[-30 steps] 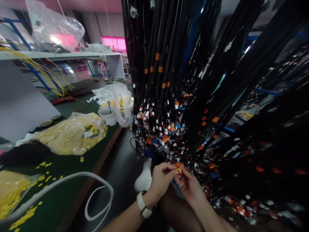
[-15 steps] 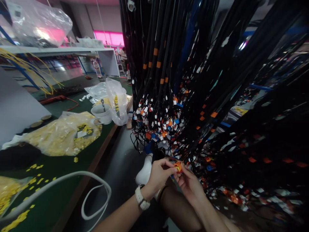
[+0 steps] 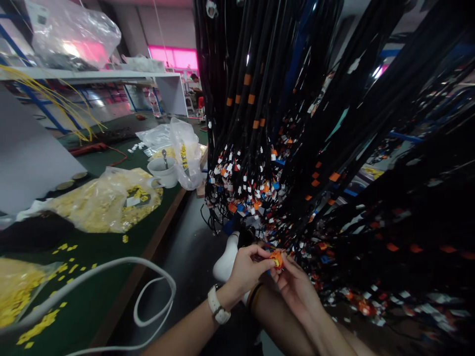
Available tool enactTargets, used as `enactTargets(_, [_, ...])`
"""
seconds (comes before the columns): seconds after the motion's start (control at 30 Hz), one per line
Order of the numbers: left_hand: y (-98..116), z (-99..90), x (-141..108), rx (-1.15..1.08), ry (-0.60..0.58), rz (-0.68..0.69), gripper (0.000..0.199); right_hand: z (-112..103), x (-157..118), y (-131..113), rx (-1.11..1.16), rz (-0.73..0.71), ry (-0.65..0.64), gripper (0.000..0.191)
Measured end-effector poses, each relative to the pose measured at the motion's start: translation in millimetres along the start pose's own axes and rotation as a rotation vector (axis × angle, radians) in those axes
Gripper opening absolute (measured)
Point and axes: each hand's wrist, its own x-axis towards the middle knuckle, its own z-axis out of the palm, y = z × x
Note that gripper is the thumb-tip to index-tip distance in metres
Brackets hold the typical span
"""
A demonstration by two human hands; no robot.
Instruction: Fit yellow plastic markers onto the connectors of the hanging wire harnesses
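Observation:
An orange connector with a yellow part in its face is pinched between my two hands, low in the middle of the view. My left hand, with a white-strapped watch on its wrist, has thumb and index finger on the connector's left side. My right hand holds the connector from the right, fingers curled beneath it. Thin coloured wires run up behind the connector towards the hanging harness bundles, whose ends carry white, orange and blue connectors.
On the left, a green bench bears a bag of yellow parts, loose yellow pieces and a white cup. A thick white cable loops past its edge. More black bundles hang on the right. A person sits far back.
The whole view has shifted slightly, so the bench and bundles appear further right. Both hands remain on the orange connector, which is turned a little and shows more of its yellow part.

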Motion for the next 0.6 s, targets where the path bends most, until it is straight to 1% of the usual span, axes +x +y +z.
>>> enactTargets(0.1, [0.9,0.1,-5.7,0.035,0.025,0.035,0.02,1.0,-4.2,2.4,-0.018,-0.01,-0.003,0.025])
enactTargets(0.3, [-4.6,-1.6,-16.4,0.097,0.058,0.12,0.014,4.3,-10.1,7.4,-0.076,-0.026,-0.032,0.026])
enactTargets(0.37, [-2.9,-2.7,-19.7,0.044,0.029,0.138,0.019,8.4,-13.0,7.1,-0.087,-0.018,-0.051,0.024])
enactTargets(0.5, [5.0,-6.2,-25.1,-0.118,-0.093,0.114,0.034,18.2,-20.4,6.8,-0.084,-0.015,-0.085,0.024])
enactTargets(0.6, [8.9,-9.7,-29.6,-0.131,-0.113,0.122,0.039,23.6,-26.9,10.1,-0.111,-0.041,-0.078,0.026])
